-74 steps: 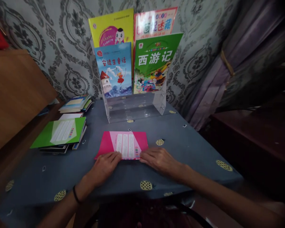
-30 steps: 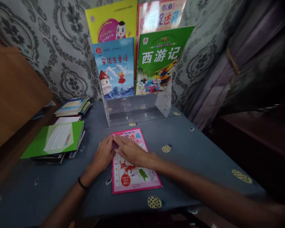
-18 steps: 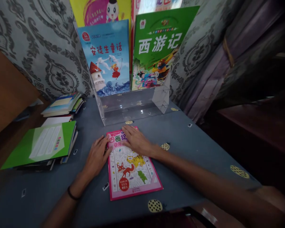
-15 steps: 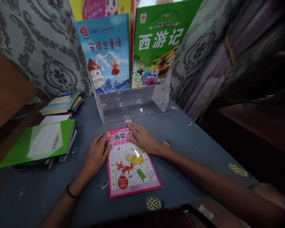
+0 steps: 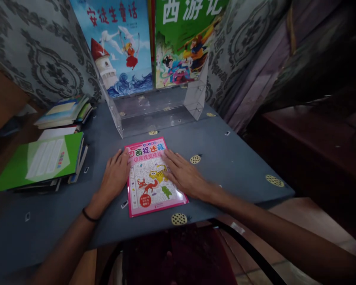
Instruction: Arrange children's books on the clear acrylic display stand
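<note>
A pink-bordered children's picture book [image 5: 148, 170] lies flat on the table, its cover showing a fox and a yellow tiger. My left hand [image 5: 116, 172] rests along the book's upper left edge, fingers stretched out and touching it. On the opposite side, my right hand [image 5: 184, 174] lies flat with fingers extended over the right edge, covering a little of the tiger. Neither hand grasps the book. A dark band [image 5: 89, 215] circles my left wrist.
Behind the book stands a clear acrylic stand [image 5: 154, 116] holding a blue book [image 5: 121, 47] and a green book [image 5: 184, 51]. Stacked books [image 5: 44, 158] occupy the table's left side. Beyond the front edge is a chair [image 5: 178, 253] with a dark curved frame.
My right hand has slid from the book's top area to its right edge, uncovering the title. My left hand stays at the left edge. The view has tilted downward.
</note>
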`<state>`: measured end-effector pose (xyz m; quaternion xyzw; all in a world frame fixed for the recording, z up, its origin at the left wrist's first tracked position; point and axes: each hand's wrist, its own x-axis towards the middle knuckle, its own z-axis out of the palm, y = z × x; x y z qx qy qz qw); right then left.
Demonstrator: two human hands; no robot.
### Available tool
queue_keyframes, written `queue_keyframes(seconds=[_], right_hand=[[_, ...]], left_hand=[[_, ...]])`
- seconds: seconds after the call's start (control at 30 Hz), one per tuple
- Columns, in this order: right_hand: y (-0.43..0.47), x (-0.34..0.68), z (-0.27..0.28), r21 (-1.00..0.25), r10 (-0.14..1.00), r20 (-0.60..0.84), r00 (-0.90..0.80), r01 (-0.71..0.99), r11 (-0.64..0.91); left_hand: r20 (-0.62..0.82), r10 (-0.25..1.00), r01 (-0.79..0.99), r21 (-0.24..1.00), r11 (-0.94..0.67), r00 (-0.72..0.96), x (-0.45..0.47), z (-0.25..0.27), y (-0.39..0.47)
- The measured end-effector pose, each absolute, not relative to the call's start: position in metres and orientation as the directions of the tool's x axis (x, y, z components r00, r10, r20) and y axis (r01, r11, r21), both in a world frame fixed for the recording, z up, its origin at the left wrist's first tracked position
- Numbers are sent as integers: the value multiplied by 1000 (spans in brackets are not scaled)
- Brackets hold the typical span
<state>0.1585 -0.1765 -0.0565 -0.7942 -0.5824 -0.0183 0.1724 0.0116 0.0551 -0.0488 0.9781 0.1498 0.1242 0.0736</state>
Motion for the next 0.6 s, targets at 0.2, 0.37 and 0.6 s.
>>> queue_keyframes(seconds=[0.2,0.37,0.6], right_hand=[[-221,126,-52,-288,921,293,256,942,-171],[-228,120,-53,-264,922,301,242,951,-163],[-225,120,-53,-255,926,288,246,951,-173]], left_hand=[[235,287,233,233,-944,929,13,-49,65],[168,259,208,273,-939,951,22,-44,90],[116,147,120,215,-969,982,-12,-37,82]])
